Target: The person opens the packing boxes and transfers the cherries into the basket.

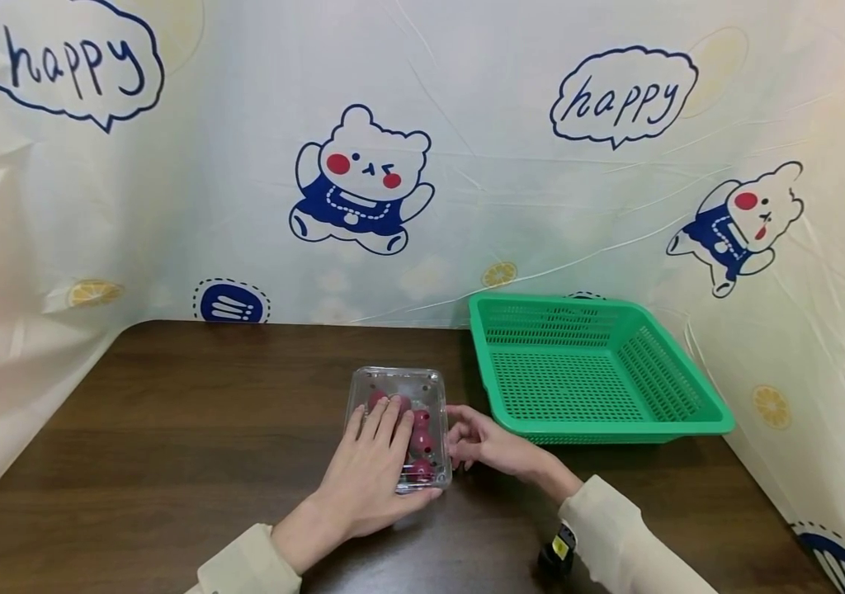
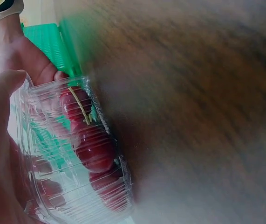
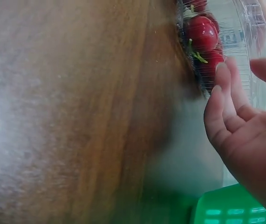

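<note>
A clear plastic clamshell box [image 1: 400, 379] sits on the table with several round red fruits or radishes [image 1: 421, 441] inside. Pale green stems show on some of them in both wrist views. My left hand [image 1: 363, 477] lies flat on top of the box, fingers spread forward and thumb along its near edge. Against the right wall of the box, the fingers of my right hand [image 1: 493, 445] are loosely bent, and their tips touch or nearly touch the plastic. The left palm hides part of the red pieces.
A green plastic basket [image 1: 608, 431] stands at the back right, close behind my right hand. The brown wooden table [image 1: 192, 429] runs back to a printed cloth [image 1: 244, 206]. A small black object with a yellow label [image 1: 559, 548] is at my right sleeve.
</note>
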`<control>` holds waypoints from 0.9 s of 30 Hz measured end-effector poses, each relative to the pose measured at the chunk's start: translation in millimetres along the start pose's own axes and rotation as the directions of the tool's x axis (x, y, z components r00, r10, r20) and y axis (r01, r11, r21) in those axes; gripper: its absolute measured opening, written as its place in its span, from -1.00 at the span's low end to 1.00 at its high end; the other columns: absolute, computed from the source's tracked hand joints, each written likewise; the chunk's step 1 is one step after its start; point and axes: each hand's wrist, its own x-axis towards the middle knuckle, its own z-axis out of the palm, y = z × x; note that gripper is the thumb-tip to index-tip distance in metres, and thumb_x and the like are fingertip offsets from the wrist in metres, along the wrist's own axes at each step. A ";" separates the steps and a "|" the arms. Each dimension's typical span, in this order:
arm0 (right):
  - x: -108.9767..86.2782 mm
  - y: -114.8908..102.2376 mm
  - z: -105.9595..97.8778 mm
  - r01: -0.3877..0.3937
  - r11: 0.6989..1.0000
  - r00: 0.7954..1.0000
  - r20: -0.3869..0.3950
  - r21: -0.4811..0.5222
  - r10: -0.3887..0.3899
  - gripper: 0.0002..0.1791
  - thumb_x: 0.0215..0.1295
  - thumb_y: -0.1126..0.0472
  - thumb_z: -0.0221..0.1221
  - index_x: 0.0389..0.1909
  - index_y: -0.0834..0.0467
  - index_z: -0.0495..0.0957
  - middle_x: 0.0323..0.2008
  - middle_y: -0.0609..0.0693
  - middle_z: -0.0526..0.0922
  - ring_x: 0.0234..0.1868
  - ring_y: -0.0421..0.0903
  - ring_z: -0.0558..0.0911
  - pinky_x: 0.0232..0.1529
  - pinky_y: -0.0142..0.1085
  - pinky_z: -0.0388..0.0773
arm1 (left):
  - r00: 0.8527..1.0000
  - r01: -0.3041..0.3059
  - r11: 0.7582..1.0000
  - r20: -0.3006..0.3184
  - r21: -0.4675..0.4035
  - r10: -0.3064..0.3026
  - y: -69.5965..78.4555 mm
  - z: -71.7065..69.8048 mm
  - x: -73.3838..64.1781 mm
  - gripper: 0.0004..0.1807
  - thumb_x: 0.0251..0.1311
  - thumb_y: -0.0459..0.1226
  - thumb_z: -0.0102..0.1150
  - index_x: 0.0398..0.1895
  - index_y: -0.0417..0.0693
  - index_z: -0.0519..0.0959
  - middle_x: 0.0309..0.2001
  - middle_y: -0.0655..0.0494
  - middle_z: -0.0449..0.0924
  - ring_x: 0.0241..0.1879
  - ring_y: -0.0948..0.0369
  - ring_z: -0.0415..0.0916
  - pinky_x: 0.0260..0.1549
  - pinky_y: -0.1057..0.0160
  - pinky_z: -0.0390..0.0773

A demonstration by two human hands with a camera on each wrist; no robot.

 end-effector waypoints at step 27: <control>-8.1 2.8 3.0 -0.040 0.968 0.996 0.092 0.246 0.017 -0.20 0.30 0.34 0.15 0.43 0.26 -0.10 -0.33 -0.10 0.64 -0.33 -0.19 0.62 -0.24 -0.32 0.51 | 1.000 -0.014 0.999 -0.009 0.030 0.015 -0.1 -0.1 -0.5 0.06 0.08 0.49 -0.11 0.38 -0.16 0.34 0.41 -0.20 0.29 0.40 -0.12 0.27 0.35 -0.21 0.20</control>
